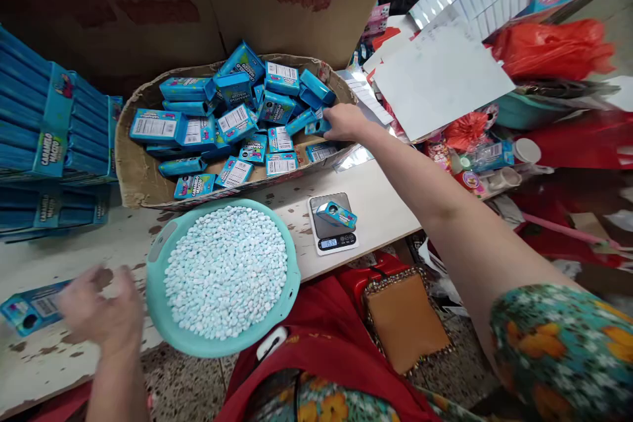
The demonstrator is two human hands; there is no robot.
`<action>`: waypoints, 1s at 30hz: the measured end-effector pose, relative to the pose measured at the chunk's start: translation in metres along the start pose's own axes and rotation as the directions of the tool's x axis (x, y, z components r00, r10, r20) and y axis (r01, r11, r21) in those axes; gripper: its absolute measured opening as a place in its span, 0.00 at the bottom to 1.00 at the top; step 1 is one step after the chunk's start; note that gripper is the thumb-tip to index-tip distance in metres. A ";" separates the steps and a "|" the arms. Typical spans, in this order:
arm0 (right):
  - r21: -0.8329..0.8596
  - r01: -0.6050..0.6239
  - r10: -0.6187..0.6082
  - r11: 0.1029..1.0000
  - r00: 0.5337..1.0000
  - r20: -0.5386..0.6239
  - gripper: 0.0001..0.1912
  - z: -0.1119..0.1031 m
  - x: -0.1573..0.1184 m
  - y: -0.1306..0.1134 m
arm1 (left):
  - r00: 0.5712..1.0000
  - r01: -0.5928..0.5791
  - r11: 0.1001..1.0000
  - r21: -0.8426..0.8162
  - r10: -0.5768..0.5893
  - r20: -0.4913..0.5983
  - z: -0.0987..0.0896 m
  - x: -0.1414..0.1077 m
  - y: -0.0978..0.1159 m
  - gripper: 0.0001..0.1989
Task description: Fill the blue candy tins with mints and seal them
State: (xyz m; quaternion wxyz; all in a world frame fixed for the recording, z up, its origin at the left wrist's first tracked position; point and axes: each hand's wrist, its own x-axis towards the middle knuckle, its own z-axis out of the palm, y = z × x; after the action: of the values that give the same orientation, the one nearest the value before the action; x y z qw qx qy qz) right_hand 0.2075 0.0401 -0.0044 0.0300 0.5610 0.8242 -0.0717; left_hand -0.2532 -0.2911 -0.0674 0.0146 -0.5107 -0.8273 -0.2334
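Note:
My right hand (346,122) reaches into the cardboard tray (129,175) at its right end, fingers closed on a small blue candy box (316,126). Many similar blue boxes lie jumbled in that tray. Motion blurs my left hand (103,310), at the lower left; its thumb and fingers look apart. Beside its fingers, a blue box (35,308) lies on the table; whether they touch is unclear. Between my hands stands a turquoise colander (161,323) full of small pale-blue and white candies. To its right, one blue box (336,214) rests on a digital scale (332,244).
Stacked blue display packs (54,132) stand at the left. A large cardboard box (237,6) rises behind the tray. White sheets (440,79), a red plastic bag (548,49) and assorted packages crowd the right. A brown-topped stool (403,320) is below the table edge.

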 end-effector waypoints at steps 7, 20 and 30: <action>0.899 0.243 0.379 0.365 0.843 -0.382 0.16 -0.045 -0.126 -0.008 | 0.773 -0.348 0.885 -0.310 0.458 0.439 0.040 -0.039 0.113 0.16; 0.691 0.255 0.448 -0.676 0.887 0.110 0.27 0.027 -0.296 -0.078 | 0.587 0.697 0.575 -0.429 -0.113 0.802 0.016 -0.004 0.121 0.23; 0.543 0.252 0.367 -0.801 0.924 0.112 0.36 0.032 -0.312 -0.052 | 0.379 0.013 0.830 -0.557 0.512 0.771 0.039 -0.004 0.265 0.10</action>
State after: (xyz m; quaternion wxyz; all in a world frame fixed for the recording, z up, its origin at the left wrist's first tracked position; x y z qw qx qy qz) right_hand 0.2733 -0.2703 0.0087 -0.6484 0.2791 0.0998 -0.7012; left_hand -0.0173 -0.1813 -0.0046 -0.5192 -0.6638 -0.5264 -0.1128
